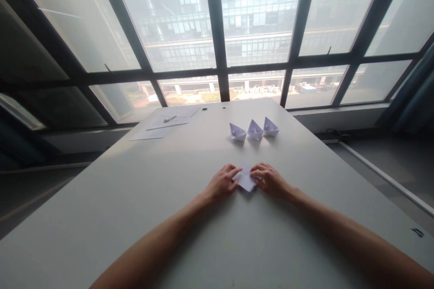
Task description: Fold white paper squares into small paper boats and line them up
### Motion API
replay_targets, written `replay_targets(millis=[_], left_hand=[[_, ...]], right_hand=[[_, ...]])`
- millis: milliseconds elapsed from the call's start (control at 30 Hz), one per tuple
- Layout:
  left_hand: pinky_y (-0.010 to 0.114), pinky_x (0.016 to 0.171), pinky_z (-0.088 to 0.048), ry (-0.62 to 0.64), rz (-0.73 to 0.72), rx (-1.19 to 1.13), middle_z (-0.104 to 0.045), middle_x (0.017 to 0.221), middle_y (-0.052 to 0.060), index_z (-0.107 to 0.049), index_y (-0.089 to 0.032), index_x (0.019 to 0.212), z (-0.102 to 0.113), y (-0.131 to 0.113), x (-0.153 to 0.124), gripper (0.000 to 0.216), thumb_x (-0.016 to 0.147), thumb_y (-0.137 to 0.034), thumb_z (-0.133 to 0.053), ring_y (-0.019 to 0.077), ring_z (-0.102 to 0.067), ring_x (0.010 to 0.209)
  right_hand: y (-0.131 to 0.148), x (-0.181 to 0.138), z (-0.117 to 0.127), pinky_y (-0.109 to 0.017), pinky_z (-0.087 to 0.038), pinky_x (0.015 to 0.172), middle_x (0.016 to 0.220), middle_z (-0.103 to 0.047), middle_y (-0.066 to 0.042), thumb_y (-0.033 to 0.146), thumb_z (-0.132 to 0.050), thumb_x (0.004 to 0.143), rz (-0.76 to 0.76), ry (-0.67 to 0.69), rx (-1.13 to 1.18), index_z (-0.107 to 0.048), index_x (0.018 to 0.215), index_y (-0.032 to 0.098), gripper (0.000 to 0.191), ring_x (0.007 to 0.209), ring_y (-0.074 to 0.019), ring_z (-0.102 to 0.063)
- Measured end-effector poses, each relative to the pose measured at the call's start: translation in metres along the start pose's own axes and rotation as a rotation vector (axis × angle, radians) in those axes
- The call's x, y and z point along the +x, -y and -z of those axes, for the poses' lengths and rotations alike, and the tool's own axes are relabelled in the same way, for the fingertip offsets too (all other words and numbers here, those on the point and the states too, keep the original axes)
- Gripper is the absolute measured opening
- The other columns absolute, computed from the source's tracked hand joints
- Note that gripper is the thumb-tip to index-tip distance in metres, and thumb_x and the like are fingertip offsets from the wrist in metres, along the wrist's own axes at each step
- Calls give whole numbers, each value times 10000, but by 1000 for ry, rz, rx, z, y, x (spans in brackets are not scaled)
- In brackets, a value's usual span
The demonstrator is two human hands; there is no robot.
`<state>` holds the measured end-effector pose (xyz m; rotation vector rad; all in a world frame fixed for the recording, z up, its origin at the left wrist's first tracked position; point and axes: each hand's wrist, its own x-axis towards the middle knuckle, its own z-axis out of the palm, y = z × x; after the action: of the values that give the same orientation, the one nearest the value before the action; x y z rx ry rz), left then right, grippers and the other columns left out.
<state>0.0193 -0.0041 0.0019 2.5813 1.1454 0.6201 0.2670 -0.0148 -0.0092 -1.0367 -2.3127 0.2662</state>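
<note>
A small folded piece of white paper (246, 179) lies on the white table (152, 198) between my hands. My left hand (222, 183) pinches its left edge with curled fingers. From the other side, my right hand (269, 179) grips the right edge, fingertips pressed on the paper. Beyond them stand three finished white paper boats (254, 130) in a row.
Loose white sheets (167, 123) with a pen (169, 118) on them lie at the table's far left corner. Two small dark holes (204, 109) mark the far edge. Large windows (217, 31) rise behind the table, and the floor drops off on the right.
</note>
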Motion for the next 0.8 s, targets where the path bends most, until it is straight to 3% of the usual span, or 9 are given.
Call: replay_targets(millis=[133,233,333,567,800], left_hand=[[334,972,-479,-3,33,-23,-584,1186,63,-534,-263,1344,2,-3,-1,583,785,-98,-562,233,-567,1092],[324,934,-490,-15,42,-48,-590,1165,64,-556,-250,1298,4,-5,-1,558,764,-89,-557,231,-581,1054],[317,897,-493,-20,44,-70,-597,1132,65,-582,-234,1227,5,-6,0,474,774,-97,-549,226,-591,1015],[315,862,-487,-47,69,-65,-608,1041,50,-580,-224,1046,5,-4,-1,225,828,-171,-559,217,-586,956],[312,911,-474,-58,65,-104,-618,1064,37,-604,-226,947,2,-2,1,117,878,-196,-515,201,-588,980]], right_hand=[[-2,-1,-1,-383,-446,971,1109,-704,-62,19,-520,805,-10,11,11,-718,1040,232,373,1049,-227,-603],[-4,-1,-1,-383,-429,999,1131,-697,-62,-64,-458,682,-27,18,18,-685,1113,218,563,1079,-227,-593],[-3,-2,0,-387,-415,1017,1132,-692,-79,-54,-465,631,-43,10,17,-650,1157,192,609,1089,-238,-591],[0,-1,2,-363,-441,974,1066,-707,-76,-24,-481,672,-95,-18,15,-653,1063,189,477,1043,-235,-616],[1,0,1,-369,-461,929,1014,-709,-74,77,-510,834,-89,-54,55,-656,981,200,241,997,-233,-628]])
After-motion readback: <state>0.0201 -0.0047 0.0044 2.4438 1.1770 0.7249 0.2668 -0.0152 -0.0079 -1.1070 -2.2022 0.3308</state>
